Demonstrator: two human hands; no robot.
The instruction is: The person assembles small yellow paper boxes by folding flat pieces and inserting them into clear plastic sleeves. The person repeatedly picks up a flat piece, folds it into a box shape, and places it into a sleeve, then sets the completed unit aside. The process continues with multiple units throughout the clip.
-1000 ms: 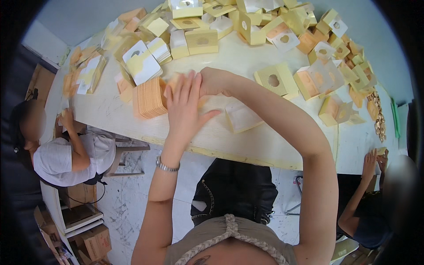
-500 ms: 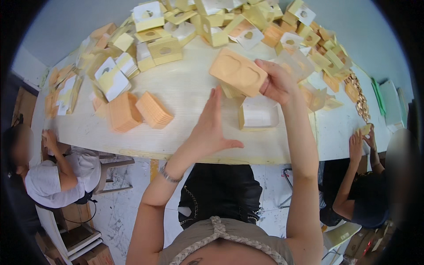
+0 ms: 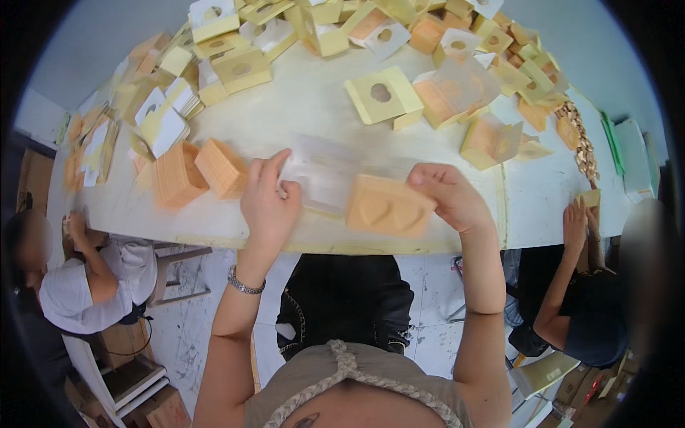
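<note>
Fingers of the right hand pinch the right end of an orange tray with 2 moulded shapes, over the table, just beside a blurred whitish box gripped at its left edge by the left hand; 2 orange stacks stand farther left.

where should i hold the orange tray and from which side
Probably pinch the orange tray by its upper right corner, from the right, as the right hand does: that edge sits outside the two moulded shapes, leaving them uncovered.
</note>
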